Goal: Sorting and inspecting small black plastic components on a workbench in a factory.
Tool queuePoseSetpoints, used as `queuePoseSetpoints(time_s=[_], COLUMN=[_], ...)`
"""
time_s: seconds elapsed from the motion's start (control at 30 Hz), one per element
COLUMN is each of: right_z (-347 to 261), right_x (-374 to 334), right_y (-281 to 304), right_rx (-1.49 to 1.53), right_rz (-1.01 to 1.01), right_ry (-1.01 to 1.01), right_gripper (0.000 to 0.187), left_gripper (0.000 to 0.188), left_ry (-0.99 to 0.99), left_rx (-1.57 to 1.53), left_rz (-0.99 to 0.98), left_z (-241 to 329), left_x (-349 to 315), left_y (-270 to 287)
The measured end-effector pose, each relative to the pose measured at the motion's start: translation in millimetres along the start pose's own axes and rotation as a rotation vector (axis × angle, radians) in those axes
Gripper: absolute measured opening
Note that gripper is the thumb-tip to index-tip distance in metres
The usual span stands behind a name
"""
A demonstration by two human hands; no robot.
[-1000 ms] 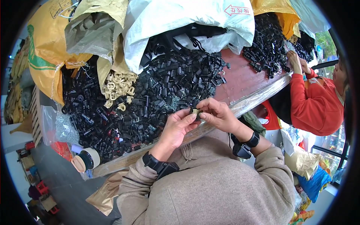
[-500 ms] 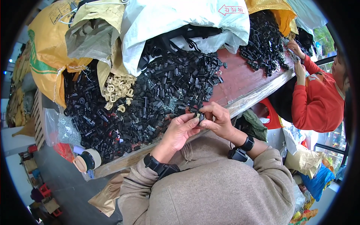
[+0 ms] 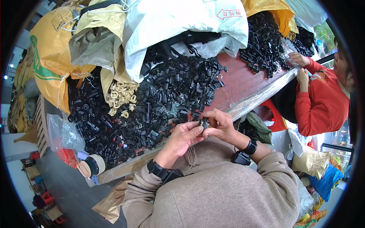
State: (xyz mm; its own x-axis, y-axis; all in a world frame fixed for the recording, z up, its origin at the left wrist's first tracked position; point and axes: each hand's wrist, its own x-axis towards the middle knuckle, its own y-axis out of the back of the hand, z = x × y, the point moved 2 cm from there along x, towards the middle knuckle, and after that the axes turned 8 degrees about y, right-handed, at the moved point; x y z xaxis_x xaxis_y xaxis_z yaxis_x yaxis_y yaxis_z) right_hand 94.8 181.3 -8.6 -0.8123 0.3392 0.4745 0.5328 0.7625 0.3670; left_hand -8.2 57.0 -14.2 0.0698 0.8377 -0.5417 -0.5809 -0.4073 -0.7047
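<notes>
Close to the table's near edge, my left hand [image 3: 181, 137] and my right hand [image 3: 221, 125] meet, both closed on one small black plastic part [image 3: 204, 123]. A pale piece shows against the black part between the fingertips. Thumb and fingers of each hand pinch it; the rest of the part is hidden by them. Just beyond my hands spreads a wide heap of small black plastic parts [image 3: 163, 95]. Cream-coloured buckle-like pieces [image 3: 121, 97] lie in a pile on the heap's left side.
A white woven sack [image 3: 182, 17] and yellow sacks [image 3: 53, 49] stand along the far side. A lidded jar [image 3: 93, 165] sits at the near left corner beside a clear bag of small metal bits [image 3: 72, 135]. At right, a person in red [image 3: 323, 98] works at another black heap [image 3: 262, 41].
The view has shifted slightly. My hands stay together around the small black part, with the fingers a little rearranged. The person at right has moved their hands slightly.
</notes>
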Motion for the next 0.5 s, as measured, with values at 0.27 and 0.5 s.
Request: queuePoseSetpoints(time_s=[0.27, 0.5], right_z=[-0.6, 2.2], right_x=[-6.8, -5.1], right_y=[-4.8, -6.7], right_rx=[0.021, 0.052], right_rz=[-0.019, -0.045], right_ry=[-0.023, -0.04], right_gripper=[0.065, 0.066], left_gripper=[0.028, 0.025], left_ry=[-0.039, -0.166], left_rx=[0.112, 0.323], left_rz=[-0.031, -0.03], left_z=[3.1, 7.5], left_x=[-7.1, -7.8], left_y=[-4.3, -7.2])
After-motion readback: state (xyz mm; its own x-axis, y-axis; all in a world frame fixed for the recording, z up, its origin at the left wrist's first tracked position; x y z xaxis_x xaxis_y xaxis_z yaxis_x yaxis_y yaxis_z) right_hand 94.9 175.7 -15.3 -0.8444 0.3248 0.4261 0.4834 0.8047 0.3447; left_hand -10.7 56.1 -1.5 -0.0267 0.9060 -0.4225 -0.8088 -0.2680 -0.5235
